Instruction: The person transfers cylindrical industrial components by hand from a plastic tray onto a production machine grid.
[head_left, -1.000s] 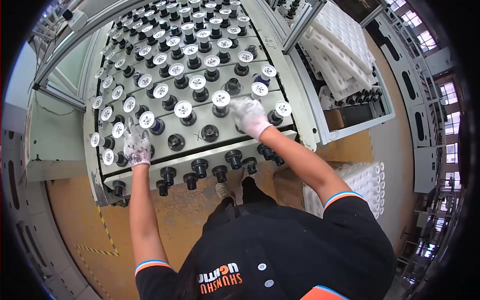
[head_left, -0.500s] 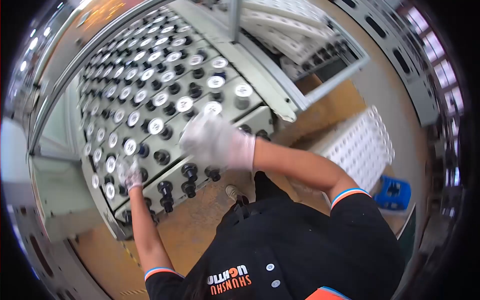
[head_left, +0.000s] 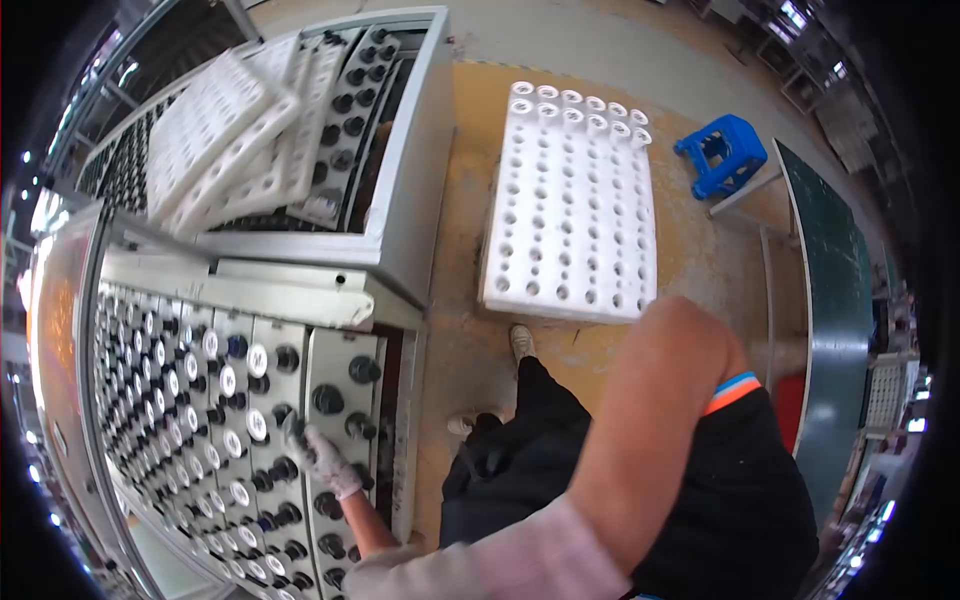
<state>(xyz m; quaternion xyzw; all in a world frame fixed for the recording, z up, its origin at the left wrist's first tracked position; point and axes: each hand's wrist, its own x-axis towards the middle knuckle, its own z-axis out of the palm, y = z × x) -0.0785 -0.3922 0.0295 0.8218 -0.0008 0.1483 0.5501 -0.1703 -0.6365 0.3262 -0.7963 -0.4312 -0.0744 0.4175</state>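
Note:
My left hand (head_left: pixel 328 464), in a white glove, is at the near rows of a sloped rack (head_left: pixel 300 345). Its fingertips are closed together beside a black round holder (head_left: pixel 284 416); whatever they grip is too small to make out. White discs with dark marks, such as this white disc (head_left: pixel 257 426), cover the rack among many black holders. My right hand (head_left: pixel 470 570), gloved too, is large and blurred at the bottom edge. The right forearm crosses in front of my body, and its fingers are hidden.
A white foam tray (head_left: pixel 578 235) with rows of holes lies on the floor, white round pieces in its far rows. A blue stool (head_left: pixel 722 155) stands beyond it, beside a green-topped table (head_left: pixel 835 270). Stacked white foam trays (head_left: pixel 215 125) lie on the frame at left.
The view has swung right, bringing the floor tray to the middle. My right hand has left the rack and come back low across my body; my left hand remains at the rack.

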